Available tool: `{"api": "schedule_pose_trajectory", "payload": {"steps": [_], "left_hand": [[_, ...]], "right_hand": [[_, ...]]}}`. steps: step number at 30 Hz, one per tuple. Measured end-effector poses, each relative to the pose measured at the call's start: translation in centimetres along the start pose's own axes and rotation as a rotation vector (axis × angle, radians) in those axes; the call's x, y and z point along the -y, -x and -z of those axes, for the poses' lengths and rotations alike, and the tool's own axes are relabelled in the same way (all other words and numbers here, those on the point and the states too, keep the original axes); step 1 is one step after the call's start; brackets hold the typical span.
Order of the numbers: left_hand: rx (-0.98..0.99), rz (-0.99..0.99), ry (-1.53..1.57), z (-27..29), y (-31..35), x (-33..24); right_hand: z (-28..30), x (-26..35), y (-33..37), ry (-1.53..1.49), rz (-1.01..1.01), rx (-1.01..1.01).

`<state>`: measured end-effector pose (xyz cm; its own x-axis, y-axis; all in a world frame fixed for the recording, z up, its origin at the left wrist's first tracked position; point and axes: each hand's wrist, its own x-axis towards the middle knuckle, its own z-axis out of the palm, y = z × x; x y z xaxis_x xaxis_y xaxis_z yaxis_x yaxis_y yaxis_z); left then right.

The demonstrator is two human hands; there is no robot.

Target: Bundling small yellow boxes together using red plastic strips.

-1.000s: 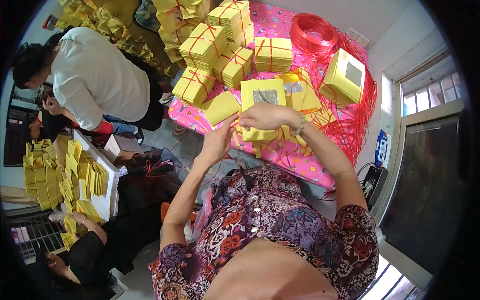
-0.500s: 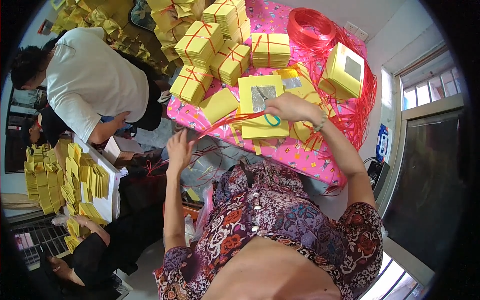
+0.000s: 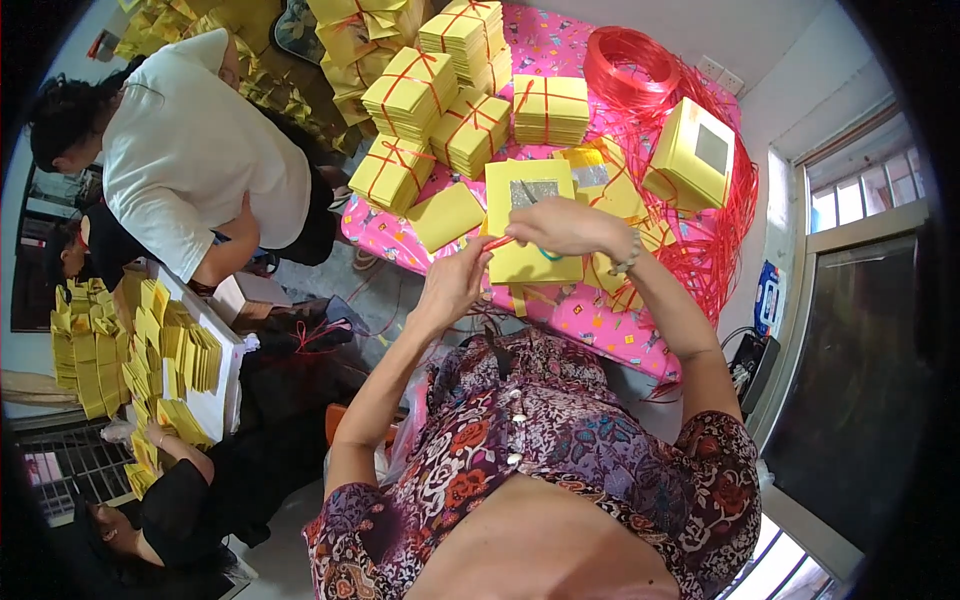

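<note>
My left hand (image 3: 457,283) is closed, pinching a red plastic strip (image 3: 497,242) at the front left of a yellow stack of card pieces (image 3: 535,272). Over that stack is my right hand (image 3: 568,226), closed around scissors (image 3: 549,254) with teal handles; the blades are mostly hidden by the hand. The strip runs between my two hands, its right end covered by my right fingers. The top piece of the stack has a silvery rectangular panel (image 3: 535,188). To the left lies a flat yellow card piece (image 3: 446,216).
Several yellow bundles tied with red strip (image 3: 410,90) stand at the back of the pink patterned table (image 3: 540,40). A red coil (image 3: 630,68) and loose red strands lie behind and right, beside another yellow stack (image 3: 690,165). Co-workers are at the left near a white table (image 3: 225,350).
My left hand has moved right and up to meet my right hand at the stack, closing on the red strip. The long stretch of strip between them has become short.
</note>
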<state>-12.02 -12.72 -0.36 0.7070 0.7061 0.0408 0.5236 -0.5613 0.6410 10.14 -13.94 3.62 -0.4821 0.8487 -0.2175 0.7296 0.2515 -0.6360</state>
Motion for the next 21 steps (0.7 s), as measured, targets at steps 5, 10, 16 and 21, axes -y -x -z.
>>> {"api": "schedule_pose_trajectory", "payload": {"steps": [5, 10, 16, 21], "left_hand": [[-0.170, 0.095, 0.148, 0.5, 0.1, 1.1], [-0.272, 0.173, 0.376, -0.8, -0.3, 1.5], [-0.363, 0.238, 0.716, -3.3, -1.6, 0.0], [-0.497, 0.153, 0.765, -4.6, -2.3, -1.1]], "right_hand": [[1.6, -2.3, 2.1, -0.031, -0.059, -0.165], [0.0, -2.7, 1.0, -0.422, -0.077, -0.446], [-5.0, 0.5, -3.6, -1.440, -0.053, -0.816], [-6.1, 2.7, -5.0, -1.699, 0.028, -0.895]]}}
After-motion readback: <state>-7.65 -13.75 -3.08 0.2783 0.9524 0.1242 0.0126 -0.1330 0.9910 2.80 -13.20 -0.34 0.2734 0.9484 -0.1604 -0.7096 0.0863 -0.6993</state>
